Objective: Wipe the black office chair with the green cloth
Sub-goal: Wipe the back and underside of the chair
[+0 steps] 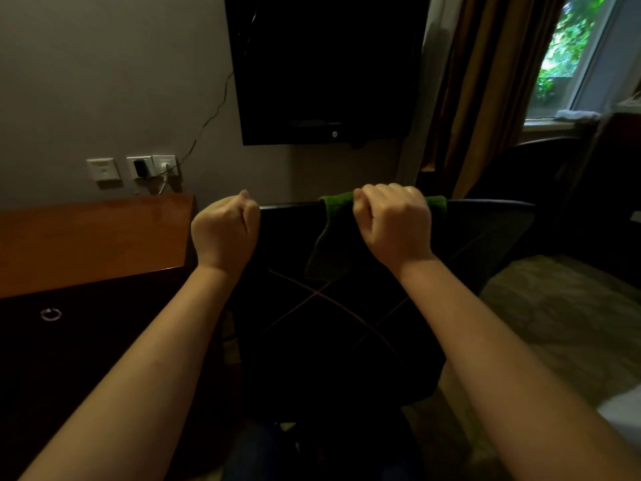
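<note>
Head view: one wooden desk (86, 237) at nine o'clock; left hand (225, 230) grips the top edge of one black office chair (329, 341); at one o'clock one green cloth (329, 248) drapes over that edge, clamped by right hand (392, 227)

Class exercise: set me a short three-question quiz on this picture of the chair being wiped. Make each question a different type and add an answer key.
1. True or false: the green cloth is draped over the top edge of the black office chair.
2. Multiple choice: what does the left hand grip? A) the chair's top edge B) the green cloth C) nothing
3. Fill in the blank: the cloth is gripped by the ____ hand.

Key
1. True. Part of the cloth hangs down the chair's back.
2. A. Its fingers curl over the edge near the left corner, apart from the cloth.
3. Right. The right hand grips the cloth on the top edge.
</note>
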`<action>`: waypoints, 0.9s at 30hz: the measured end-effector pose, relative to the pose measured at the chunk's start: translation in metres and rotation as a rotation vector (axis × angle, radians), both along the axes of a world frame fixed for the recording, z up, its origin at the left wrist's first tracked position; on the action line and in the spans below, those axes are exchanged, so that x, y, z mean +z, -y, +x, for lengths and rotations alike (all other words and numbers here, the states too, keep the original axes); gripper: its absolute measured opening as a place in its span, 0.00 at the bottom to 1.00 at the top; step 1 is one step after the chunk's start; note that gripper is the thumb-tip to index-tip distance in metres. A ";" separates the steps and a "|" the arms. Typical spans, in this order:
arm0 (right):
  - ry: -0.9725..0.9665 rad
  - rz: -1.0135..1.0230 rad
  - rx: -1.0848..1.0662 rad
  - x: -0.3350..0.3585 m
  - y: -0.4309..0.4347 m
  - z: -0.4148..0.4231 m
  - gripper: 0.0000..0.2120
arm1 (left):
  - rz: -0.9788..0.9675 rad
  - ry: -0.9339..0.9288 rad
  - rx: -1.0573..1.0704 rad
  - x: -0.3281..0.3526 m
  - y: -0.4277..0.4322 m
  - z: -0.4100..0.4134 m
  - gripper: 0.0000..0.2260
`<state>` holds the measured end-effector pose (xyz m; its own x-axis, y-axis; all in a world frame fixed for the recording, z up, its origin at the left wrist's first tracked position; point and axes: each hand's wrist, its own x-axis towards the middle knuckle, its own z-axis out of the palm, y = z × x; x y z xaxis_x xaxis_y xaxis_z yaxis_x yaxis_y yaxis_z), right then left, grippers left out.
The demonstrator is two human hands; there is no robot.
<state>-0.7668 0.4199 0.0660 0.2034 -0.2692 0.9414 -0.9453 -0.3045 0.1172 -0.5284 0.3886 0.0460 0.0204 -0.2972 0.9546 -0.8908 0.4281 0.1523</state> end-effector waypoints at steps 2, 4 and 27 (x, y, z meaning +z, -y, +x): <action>0.018 -0.010 -0.004 -0.002 0.000 -0.018 0.17 | -0.006 0.004 -0.003 0.001 -0.001 -0.003 0.20; 0.057 -0.002 -0.005 -0.003 0.002 -0.039 0.18 | -0.003 0.001 -0.015 0.002 -0.001 -0.004 0.21; 0.091 0.028 -0.056 -0.003 -0.001 0.039 0.17 | 0.182 0.258 0.021 0.035 -0.011 -0.067 0.25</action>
<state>-0.7276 0.4212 0.0631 0.1018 -0.3038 0.9473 -0.9672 -0.2529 0.0228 -0.5956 0.3994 0.0814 -0.2074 -0.4657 0.8603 -0.9182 0.3960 -0.0070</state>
